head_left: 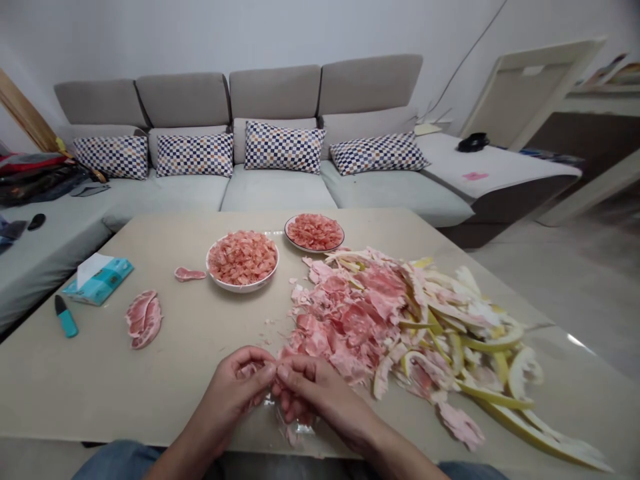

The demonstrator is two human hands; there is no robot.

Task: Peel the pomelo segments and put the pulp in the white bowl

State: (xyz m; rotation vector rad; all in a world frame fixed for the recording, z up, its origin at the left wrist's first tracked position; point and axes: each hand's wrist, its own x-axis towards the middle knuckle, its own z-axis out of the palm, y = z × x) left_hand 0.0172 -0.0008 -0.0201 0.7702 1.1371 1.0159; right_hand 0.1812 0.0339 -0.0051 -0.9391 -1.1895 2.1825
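Observation:
My left hand (239, 390) and my right hand (311, 392) meet at the table's near edge, both pinched on a pink pomelo segment (274, 387) between the fingertips. A heap of pink membrane and yellow-white pomelo peel (400, 320) spreads right of my hands. Two white bowls hold peeled pink flesh: a larger bowl (243, 261) and a smaller bowl (314, 233) behind it. Whole unpeeled segments (144, 319) lie at the left, and a single segment (189, 273) sits beside the larger bowl.
A teal tissue pack (98, 279) and a teal lighter-shaped object (65, 316) lie at the beige table's (150, 380) left side. A grey sofa (275, 187) with checkered cushions stands behind the table. Long peel strips (540, 427) reach the right front edge.

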